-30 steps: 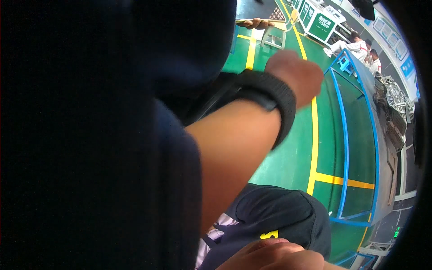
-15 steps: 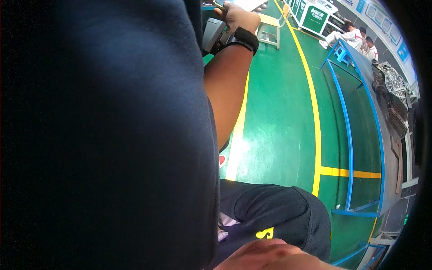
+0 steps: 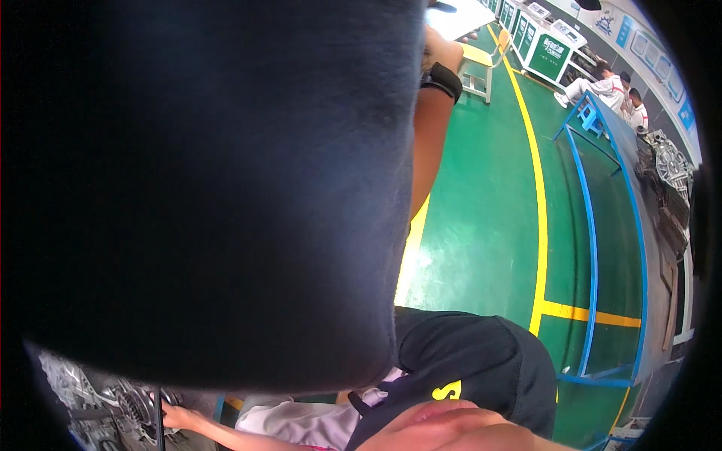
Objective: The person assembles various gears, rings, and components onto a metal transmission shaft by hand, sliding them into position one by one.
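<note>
Green floor [image 3: 481,218] is stretching through a workshop, with a yellow line [image 3: 541,218] running toward the far side. Neither of the wearer's own hands is showing, so I cannot tell how far open they are or what they are holding; dark cloth [image 3: 226,188] is filling the left and middle. At the near left, a co-worker's hand [image 3: 171,416] is reaching from the right to a metal gear assembly [image 3: 139,406], beside a dark rod [image 3: 159,421]; its finger spread and exact contact are too small to tell. For handling these gears well, I am favouring light fingertips, clear of the teeth and the rod, and a line of sight not crossed by the cloth. At the near middle, someone in a black top [image 3: 466,353] is leaning in. On the far side, a wristbanded hand [image 3: 444,51], apparently another co-worker's, is holding a white sheet or screen [image 3: 462,16], its grip partly hidden. Beyond it a pale chair [image 3: 475,56] is standing; on the right, a blue-framed desk [image 3: 653,293] is carrying metal machinery [image 3: 671,161], and people in white [image 3: 608,90] are sitting past its far end
</note>
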Demonstrator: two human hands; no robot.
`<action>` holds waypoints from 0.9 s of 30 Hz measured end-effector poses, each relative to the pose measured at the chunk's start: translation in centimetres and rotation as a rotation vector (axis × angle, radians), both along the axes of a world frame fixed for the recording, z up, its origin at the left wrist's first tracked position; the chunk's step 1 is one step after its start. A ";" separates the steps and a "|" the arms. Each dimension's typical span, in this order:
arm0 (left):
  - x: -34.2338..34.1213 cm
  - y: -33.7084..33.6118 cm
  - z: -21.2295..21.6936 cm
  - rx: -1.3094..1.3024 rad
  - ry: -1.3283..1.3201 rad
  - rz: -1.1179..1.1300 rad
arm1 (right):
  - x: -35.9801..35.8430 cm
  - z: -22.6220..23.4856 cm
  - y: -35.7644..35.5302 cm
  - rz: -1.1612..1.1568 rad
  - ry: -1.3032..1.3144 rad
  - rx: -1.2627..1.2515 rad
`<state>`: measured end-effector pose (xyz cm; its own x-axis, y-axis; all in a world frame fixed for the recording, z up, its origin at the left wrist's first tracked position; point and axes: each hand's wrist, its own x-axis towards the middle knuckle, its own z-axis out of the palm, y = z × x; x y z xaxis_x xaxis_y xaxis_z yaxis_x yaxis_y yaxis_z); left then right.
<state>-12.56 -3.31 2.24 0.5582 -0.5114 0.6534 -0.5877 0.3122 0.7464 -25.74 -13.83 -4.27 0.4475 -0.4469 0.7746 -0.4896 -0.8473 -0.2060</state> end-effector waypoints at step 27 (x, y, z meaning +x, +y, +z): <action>11.4 2.6 -2.4 0.387 0.082 0.289 | 2.7 4.5 1.1 -0.032 0.180 0.166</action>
